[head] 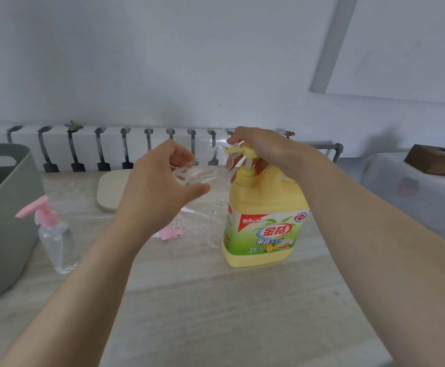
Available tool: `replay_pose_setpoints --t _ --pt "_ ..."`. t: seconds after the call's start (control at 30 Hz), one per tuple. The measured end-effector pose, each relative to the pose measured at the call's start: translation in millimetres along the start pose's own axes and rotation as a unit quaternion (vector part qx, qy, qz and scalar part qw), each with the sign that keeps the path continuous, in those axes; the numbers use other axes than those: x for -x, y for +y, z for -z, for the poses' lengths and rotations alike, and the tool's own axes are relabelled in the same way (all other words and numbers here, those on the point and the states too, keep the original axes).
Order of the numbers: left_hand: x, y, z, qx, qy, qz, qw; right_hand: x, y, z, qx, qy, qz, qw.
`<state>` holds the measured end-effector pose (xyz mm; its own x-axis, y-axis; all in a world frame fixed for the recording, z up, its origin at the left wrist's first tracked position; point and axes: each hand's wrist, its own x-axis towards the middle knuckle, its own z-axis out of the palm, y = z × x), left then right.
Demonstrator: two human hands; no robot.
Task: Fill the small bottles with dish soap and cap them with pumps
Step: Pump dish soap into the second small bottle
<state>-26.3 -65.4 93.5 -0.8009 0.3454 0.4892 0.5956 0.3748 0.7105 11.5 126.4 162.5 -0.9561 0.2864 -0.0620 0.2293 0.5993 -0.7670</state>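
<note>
Fill step, second bottle. Left hand [163,186] has its fingers curled round a clear small bottle [199,176], tilted, mouth just under the spout; blur hides the exact gap. Right hand [263,147] sits on the pump head [242,151] of the yellow soap jug [263,221], fingers curled over it. One capped bottle [54,234] stands left on the table [216,300]; a loose pink pump [171,233] lies mid-table. Next, probably: line up mouth and spout, press down, hold bottle steady.
</note>
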Motion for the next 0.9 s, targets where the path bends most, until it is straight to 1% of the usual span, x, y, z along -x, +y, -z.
replay_pose_setpoints --t 0.23,0.33,0.67,0.8,0.9 --pt "-6 2 3 -0.03 -0.01 -0.021 0.999 3 -1 2 0.001 -0.006 -0.004 1.0" --pt "-3 0 -1 -0.018 0.013 -0.017 1.0 3 0 1 0.01 0.011 -0.001 1.0" --pt "7 -3 -12 0.046 0.067 -0.02 0.996 -1 5 1 0.011 0.014 0.003 1.0" --pt "7 -4 -11 0.04 0.071 -0.009 0.997 1 4 -1 0.011 0.026 0.013 1.0" --pt "3 -4 -6 0.036 0.055 -0.012 0.998 2 3 0 0.013 0.022 0.021 0.999"
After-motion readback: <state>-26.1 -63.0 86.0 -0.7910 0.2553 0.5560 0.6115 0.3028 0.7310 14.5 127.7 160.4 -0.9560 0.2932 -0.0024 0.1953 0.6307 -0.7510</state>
